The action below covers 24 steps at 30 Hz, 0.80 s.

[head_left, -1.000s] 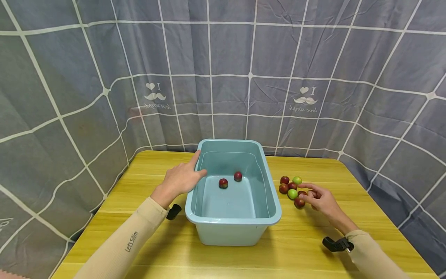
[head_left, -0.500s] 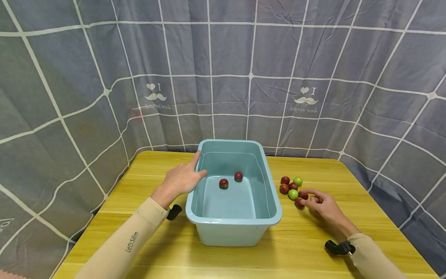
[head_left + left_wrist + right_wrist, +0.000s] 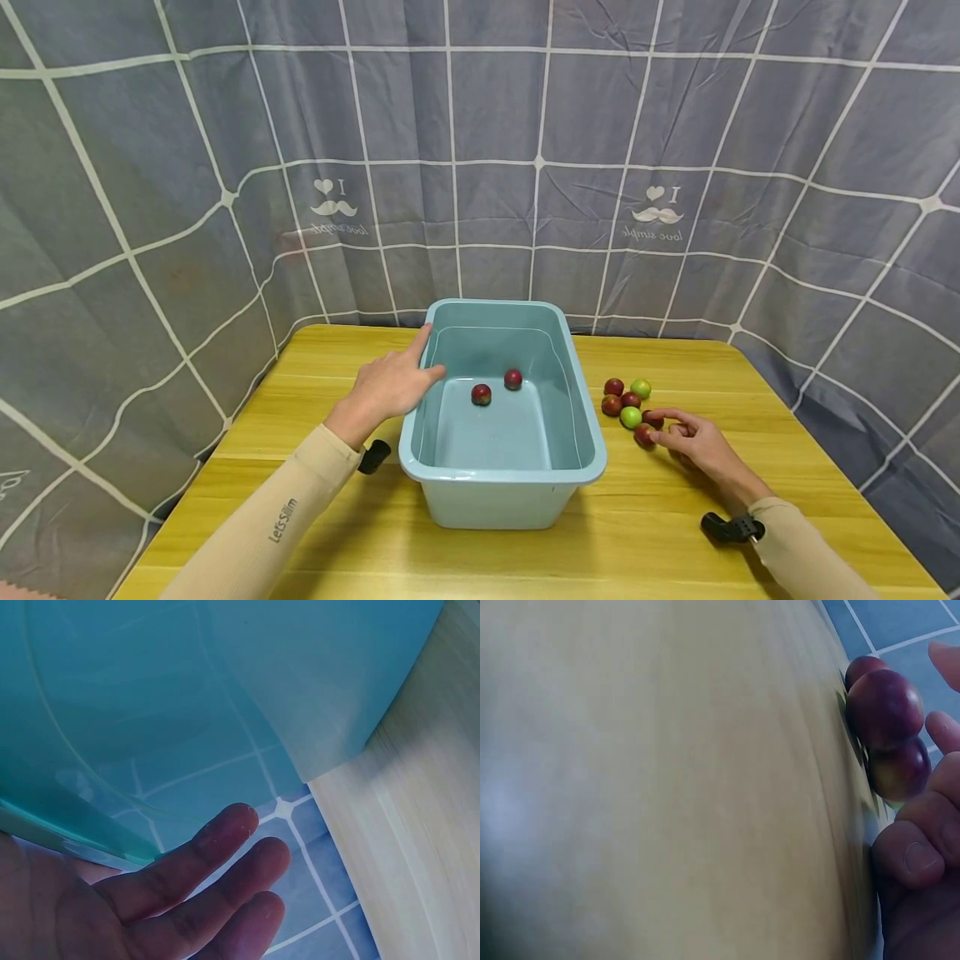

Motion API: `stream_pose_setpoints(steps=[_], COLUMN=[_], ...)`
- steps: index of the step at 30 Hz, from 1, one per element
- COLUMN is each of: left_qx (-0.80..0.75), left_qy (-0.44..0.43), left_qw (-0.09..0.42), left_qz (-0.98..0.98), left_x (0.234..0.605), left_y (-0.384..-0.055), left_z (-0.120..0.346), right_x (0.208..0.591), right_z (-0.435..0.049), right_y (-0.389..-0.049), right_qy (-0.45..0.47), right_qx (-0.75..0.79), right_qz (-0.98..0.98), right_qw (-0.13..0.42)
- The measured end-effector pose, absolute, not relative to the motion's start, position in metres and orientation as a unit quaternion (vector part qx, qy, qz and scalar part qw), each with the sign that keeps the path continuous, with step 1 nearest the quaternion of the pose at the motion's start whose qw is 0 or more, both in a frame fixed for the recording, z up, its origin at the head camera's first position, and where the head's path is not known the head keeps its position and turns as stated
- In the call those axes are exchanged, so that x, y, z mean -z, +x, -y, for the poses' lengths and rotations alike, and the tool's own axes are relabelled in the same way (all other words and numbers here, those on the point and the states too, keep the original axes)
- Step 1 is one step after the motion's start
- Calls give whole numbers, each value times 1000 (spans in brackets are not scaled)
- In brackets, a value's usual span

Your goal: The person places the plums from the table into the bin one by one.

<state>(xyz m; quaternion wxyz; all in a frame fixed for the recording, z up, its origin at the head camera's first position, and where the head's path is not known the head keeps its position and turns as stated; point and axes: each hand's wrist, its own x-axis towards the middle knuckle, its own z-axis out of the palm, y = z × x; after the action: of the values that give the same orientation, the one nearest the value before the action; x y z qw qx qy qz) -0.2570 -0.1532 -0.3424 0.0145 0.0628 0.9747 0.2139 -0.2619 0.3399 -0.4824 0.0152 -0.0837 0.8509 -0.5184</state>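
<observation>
A light blue plastic tub [image 3: 502, 501] stands mid-table with two red plums [image 3: 482, 395] inside on its floor. My left hand [image 3: 392, 384] rests on its left rim, thumb over the edge; in the left wrist view several fingers [image 3: 225, 889] stretch out straight beside the tub wall. To the right of the tub is a loose group of red plums [image 3: 611, 406] and two green fruits [image 3: 631, 417]. My right hand [image 3: 693, 437] reaches its index finger and thumb around the nearest red plums, other fingers bent. In the right wrist view, the fingertips are close beside red plums [image 3: 885, 709]; firm contact is unclear.
A wooden table [image 3: 330, 550] carries everything. Grey curtains [image 3: 495, 208] with white grid lines hang close behind and along both sides. A black wrist strap [image 3: 731, 528] sits at my right cuff, with another black piece [image 3: 374, 457] below my left wrist.
Over the second, my right hand has come slightly nearer and lower, its index finger drawing back from the green fruit to the near red plums. My left hand and the tub stay put.
</observation>
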Motion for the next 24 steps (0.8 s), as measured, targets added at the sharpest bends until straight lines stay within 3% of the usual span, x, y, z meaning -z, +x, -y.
stream_pose_setpoints(steps=[24], left_qx=[-218], left_qy=[65], left_qw=[11], left_qz=[-974], left_x=[343], left_y=[-257], left_z=[154], right_x=[486], right_z=[-343], right_y=[-271], right_qy=[-109], right_qx=[491], right_qz=[-864], right_qw=[36])
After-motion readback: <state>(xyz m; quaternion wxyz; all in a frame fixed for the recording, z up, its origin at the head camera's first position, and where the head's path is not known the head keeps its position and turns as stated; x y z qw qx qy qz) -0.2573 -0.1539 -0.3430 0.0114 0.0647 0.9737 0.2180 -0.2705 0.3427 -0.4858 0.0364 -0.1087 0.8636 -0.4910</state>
